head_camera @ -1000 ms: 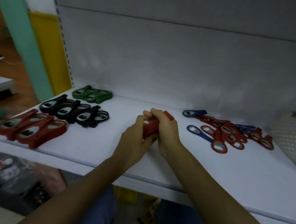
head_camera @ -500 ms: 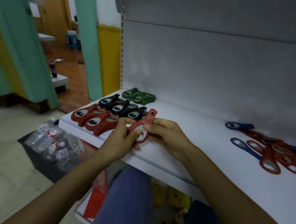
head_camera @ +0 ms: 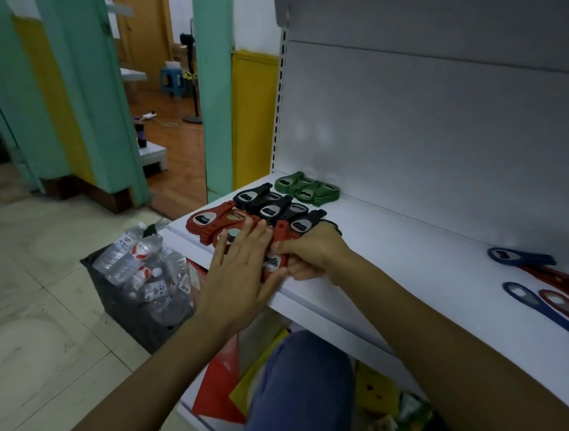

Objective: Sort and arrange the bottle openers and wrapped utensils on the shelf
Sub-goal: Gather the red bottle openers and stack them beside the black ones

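Observation:
On the white shelf (head_camera: 405, 271), wide bottle openers lie grouped by colour at the left end: red ones (head_camera: 207, 219) at the front, black ones (head_camera: 270, 204) behind, green ones (head_camera: 306, 188) by the back wall. My left hand (head_camera: 240, 272) lies flat with straight fingers over the red group. My right hand (head_camera: 311, 253) pinches a red opener (head_camera: 280, 244) and holds it down beside the red group, near the shelf's front edge. Slim red and blue openers (head_camera: 536, 288) lie loose at the right.
A dark crate of water bottles (head_camera: 145, 274) stands on the tiled floor below the shelf's left end. Coloured packages (head_camera: 381, 411) sit under the shelf, beside my blue-trousered knee (head_camera: 300, 391). Teal door frames (head_camera: 214, 80) and a yellow wall panel (head_camera: 254, 115) rise to the left.
The view has swung left. Both hands carried the red opener from mid-shelf to the red group; my left hand let go and now lies flat on the group.

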Demonstrator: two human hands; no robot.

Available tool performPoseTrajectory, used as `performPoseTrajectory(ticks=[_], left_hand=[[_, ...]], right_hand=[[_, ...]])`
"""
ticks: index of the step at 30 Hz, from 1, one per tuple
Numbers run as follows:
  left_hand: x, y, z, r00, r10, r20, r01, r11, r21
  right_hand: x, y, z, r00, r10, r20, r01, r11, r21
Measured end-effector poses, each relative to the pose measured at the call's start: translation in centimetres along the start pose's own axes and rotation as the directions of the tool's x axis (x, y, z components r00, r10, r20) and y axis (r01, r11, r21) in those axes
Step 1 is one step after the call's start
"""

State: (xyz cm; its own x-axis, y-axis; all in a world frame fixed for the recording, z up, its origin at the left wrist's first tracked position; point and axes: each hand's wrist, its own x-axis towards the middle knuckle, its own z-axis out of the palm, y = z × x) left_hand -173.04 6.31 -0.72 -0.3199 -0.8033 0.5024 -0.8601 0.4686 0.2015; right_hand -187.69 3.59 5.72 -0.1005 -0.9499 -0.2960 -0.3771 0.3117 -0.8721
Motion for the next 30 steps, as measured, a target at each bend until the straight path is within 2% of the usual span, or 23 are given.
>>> performPoseTrajectory(ticks=[2, 5, 12, 16, 20, 30], left_hand=[[0.3, -0.4, 0.5, 1.000, 0.028, 0.015, -0.028, 0.999, 0.025], [0.4, -0.6, 0.8, 0.998, 0.058, 0.003, -0.058, 0.998, 0.029], [0.6, -1.1, 0.4, 0.989, 0.114, -0.095, -0.113, 0.993, 0.024], [0.4, -2.0, 0.3, 0.972, 0.196, -0.132, -0.190, 0.980, 0.059], [0.5, -2.4, 0.3, 0.969, 0.204, -0.136, -0.198, 0.979, 0.056], [0.7, -2.4, 0.0, 0.973, 0.207, -0.105, -0.207, 0.978, 0.009]], right_hand=[[0.2, -0.3, 0.1, 1.000, -0.009, 0.003, 0.009, 0.993, -0.119], [0.3, -0.3, 0.1, 1.000, 0.006, 0.012, -0.004, 0.988, -0.157], [0.4, -0.5, 0.3, 0.999, 0.045, 0.017, -0.045, 0.999, -0.018], [0.6, -0.1, 0.0, 0.999, 0.039, 0.010, -0.040, 0.999, 0.028], [0.9, 0.4, 0.0, 0.999, 0.041, 0.002, -0.041, 0.996, 0.077], [1.5, 0.7, 0.5, 1.000, -0.018, -0.017, 0.018, 1.000, 0.009]])
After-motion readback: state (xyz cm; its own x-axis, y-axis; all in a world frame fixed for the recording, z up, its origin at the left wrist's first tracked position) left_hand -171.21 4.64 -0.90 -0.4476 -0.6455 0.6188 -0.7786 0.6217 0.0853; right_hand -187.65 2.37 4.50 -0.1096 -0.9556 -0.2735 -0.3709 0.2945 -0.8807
